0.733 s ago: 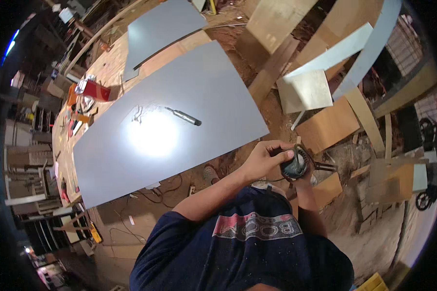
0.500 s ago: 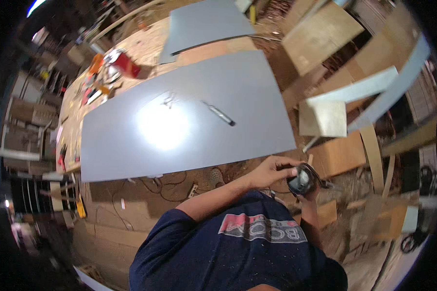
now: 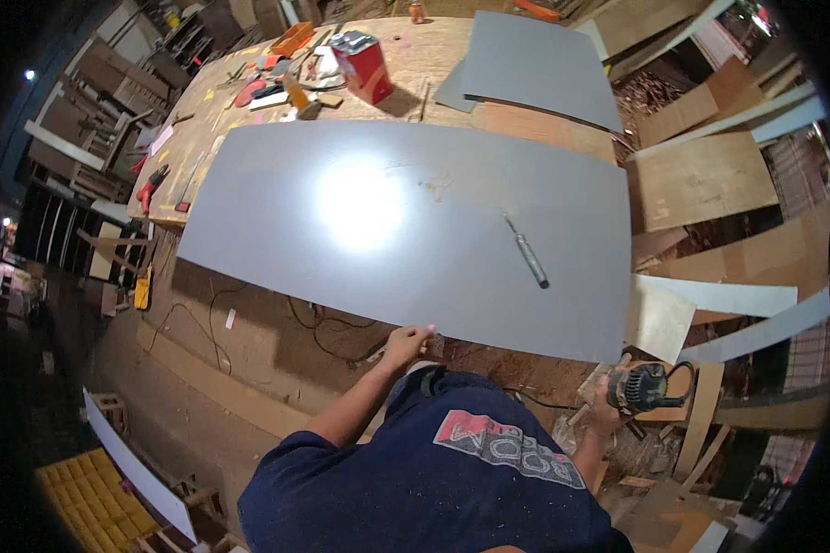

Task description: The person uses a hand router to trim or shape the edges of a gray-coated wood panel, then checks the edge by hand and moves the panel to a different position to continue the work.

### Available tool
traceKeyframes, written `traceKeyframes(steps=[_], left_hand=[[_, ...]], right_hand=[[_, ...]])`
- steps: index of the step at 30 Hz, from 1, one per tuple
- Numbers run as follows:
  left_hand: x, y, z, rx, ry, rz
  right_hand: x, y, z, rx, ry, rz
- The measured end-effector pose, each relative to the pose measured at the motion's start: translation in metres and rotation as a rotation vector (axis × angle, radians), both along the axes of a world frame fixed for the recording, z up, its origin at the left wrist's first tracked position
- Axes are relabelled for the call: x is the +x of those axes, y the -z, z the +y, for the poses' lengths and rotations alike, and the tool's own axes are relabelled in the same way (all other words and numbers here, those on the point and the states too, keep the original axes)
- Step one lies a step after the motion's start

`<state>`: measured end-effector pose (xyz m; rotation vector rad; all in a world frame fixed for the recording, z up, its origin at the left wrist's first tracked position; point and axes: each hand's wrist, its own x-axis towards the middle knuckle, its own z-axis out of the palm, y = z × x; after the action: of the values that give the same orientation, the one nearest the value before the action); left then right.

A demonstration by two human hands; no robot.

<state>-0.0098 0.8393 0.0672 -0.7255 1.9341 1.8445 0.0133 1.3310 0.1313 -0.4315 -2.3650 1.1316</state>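
My right hand (image 3: 604,408) grips a black corded power tool (image 3: 644,387) that looks like a trim router, beside the near right corner of a large grey panel (image 3: 277,249). The tool's finned top and looped cord show; its lower side is hidden. My left hand (image 3: 408,346) is at the panel's near edge, fingers drawn together. Whether they hold anything, or touch the edge, I cannot make out. On the panel's right half lies a slim screwdriver-like tool (image 3: 529,259) with a clear handle and dark end.
The panel rests on a wooden worktable (image 3: 221,111). A red can (image 3: 362,69), an orange tray (image 3: 292,40) and several hand tools stand behind it. A smaller grey sheet (image 3: 539,69) lies at the back. Board offcuts (image 3: 705,184) lean at the right; cables (image 3: 318,323) trail on the floor.
My left hand has left the power tool and moved left to the panel's near edge. My right hand has carried the tool outward to the right. The whole view has turned.
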Motion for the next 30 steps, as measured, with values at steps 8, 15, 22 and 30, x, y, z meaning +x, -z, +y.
traceKeyframes(steps=[8,15,22,30], left_hand=[[0.013,0.018,-0.072,0.423,-0.742,-0.149],[-0.003,-0.042,-0.067,0.636,-0.916,-0.111],[0.022,-0.047,-0.042,0.661,-0.985,0.046],[0.125,-0.052,-0.025,0.409,-0.908,0.199]], right_hand=[[-0.072,-0.025,-0.083,-0.262,-0.196,0.161],[-0.099,-0.029,-0.139,-0.352,-0.310,0.009],[-0.098,-0.029,-0.154,-0.349,-0.507,0.048],[-0.081,-0.032,-0.180,-0.399,-0.819,0.225]])
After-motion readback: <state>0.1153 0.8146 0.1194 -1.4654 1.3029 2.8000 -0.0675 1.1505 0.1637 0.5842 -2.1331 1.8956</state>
